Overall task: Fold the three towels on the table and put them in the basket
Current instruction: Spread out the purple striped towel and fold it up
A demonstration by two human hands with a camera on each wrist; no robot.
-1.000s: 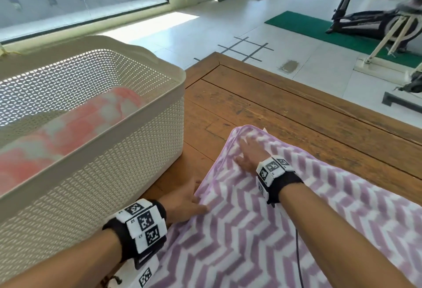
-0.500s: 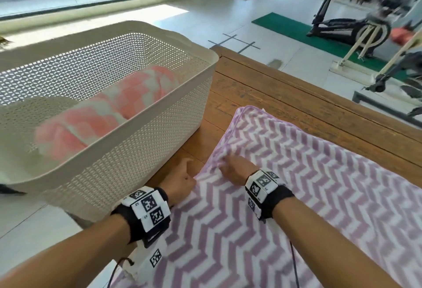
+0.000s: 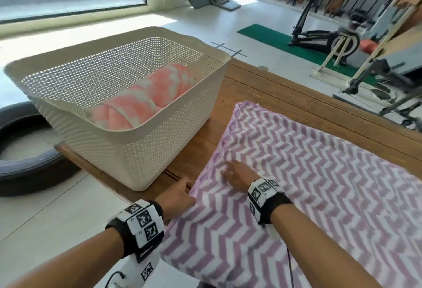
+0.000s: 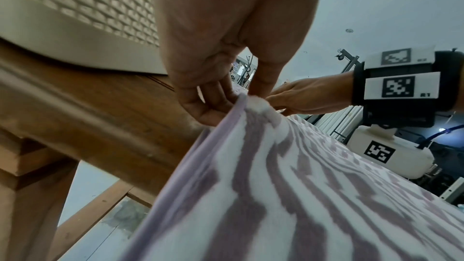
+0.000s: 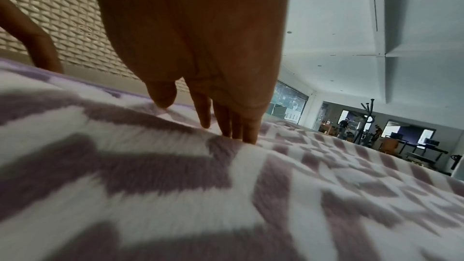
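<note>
A purple and white zigzag towel (image 3: 319, 185) lies spread over the wooden table (image 3: 285, 95), its near part hanging over the front edge. My left hand (image 3: 180, 193) pinches the towel's left edge (image 4: 241, 102) between thumb and fingers. My right hand (image 3: 235, 173) lies flat on the towel a little to the right, its straight fingertips (image 5: 241, 136) pressing the cloth. The cream perforated basket (image 3: 178, 114) stands at the table's left end. A rolled pink and white towel (image 3: 148, 95) lies inside it.
A dark tyre (image 3: 20, 150) lies on the tiled floor left of the table. Exercise machines (image 3: 331, 38) and a green mat (image 3: 285, 41) stand beyond the table's far side. Bare table wood shows between basket and towel.
My right hand slid back along the towel toward me and now lies near the left hand. The left hand stays at the towel's left edge. The head view lifted, showing more of the basket.
</note>
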